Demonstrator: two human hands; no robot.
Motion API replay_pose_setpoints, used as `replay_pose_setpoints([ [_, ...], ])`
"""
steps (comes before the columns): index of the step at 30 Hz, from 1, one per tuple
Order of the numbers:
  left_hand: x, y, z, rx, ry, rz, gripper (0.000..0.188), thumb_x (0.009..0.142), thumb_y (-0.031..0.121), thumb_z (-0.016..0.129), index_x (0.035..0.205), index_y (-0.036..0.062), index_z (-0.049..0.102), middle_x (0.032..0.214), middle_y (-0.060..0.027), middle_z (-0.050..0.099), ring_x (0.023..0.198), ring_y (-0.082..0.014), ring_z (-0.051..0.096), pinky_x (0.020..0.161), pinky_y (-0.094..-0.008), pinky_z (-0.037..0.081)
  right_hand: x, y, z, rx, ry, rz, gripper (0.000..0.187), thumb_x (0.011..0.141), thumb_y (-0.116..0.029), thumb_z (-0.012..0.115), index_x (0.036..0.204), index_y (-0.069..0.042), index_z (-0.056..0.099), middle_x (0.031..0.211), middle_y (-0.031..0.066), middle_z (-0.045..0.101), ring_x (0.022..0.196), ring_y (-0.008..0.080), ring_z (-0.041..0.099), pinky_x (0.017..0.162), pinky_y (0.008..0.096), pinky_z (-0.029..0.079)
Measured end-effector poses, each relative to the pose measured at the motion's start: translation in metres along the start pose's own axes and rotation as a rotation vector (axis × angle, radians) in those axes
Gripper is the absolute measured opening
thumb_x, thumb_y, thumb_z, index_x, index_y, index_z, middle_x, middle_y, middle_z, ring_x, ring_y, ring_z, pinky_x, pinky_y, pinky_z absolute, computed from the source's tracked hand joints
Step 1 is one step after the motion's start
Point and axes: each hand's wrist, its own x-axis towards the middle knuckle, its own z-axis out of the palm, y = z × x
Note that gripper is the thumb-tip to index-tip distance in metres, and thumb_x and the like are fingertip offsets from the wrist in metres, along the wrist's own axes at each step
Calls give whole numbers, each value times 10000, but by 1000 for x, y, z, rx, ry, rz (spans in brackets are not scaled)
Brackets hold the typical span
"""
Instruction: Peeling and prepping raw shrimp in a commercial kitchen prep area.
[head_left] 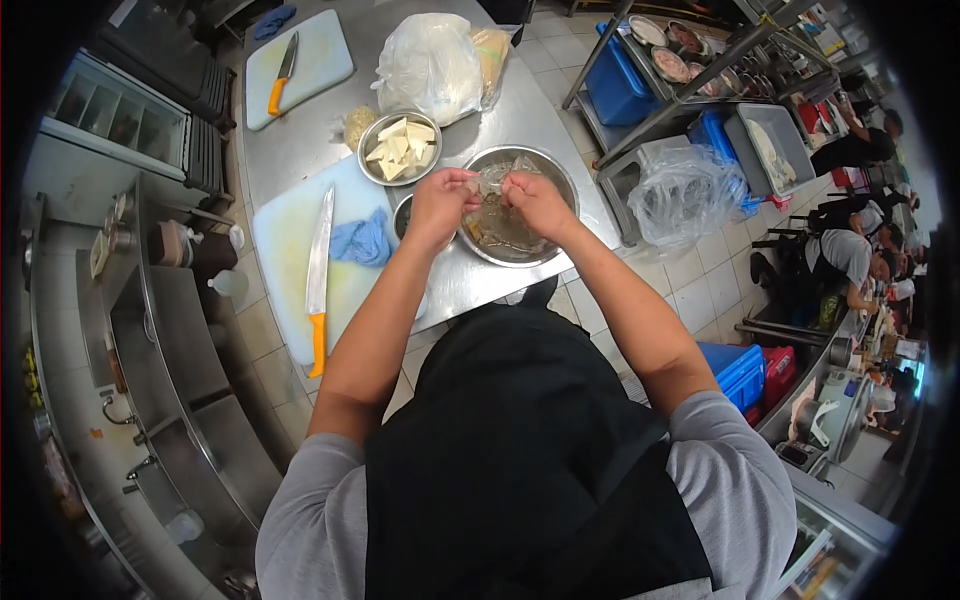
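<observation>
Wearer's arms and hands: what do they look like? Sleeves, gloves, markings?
Left hand and right hand are ungloved; forearms bare, no watch or bracelet visible. Plain grey short sleeves cover the upper arms, with a black apron between them. Rings or small marks: too small to tell.

Underfoot, the floor (700, 300) is laid in pale square tiles, marked off by darker joints. Up the middle, the room is taken by a steel table (300, 165), its top brushed with soft whitish light. Across to the left, a steel sink unit (225, 440) is divided into basins, and above it a white-framed cabinet (120, 115) is seen. Over on the right, a metal rack (640, 132) is set near the table; at the far edge, a pale wall (935, 200) is glimpsed.
</observation>
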Motion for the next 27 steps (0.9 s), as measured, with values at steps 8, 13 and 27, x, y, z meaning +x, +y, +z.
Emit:
replay_pose_setpoints([
  [8,-27,9,-50,591,183,206,165,872,44,706,1035,27,714,892,-75,710,776,-188,682,706,-351,546,-23,-3,-32,-1111,227,-7,253,867,-177,632,1070,-79,747,1078,205,680,1020,382,647,861,454,522],
  [13,-52,-19,-63,1256,99,381,247,792,76,734,1039,60,720,951,-95,718,877,-279,678,806,-433,524,-4,7,-15,-671,108,-71,344,852,-126,630,1182,-107,722,1136,176,659,1075,382,598,919,492,481],
  [27,-12,-45,30,1842,-211,481,583,867,187,551,1380,-88,541,1487,-300,493,1415,-387,468,1233,-626,132,20,5,21,-1296,-159,-150,277,907,-278,617,1104,-127,741,1208,77,659,1192,289,509,948,501,374],
])
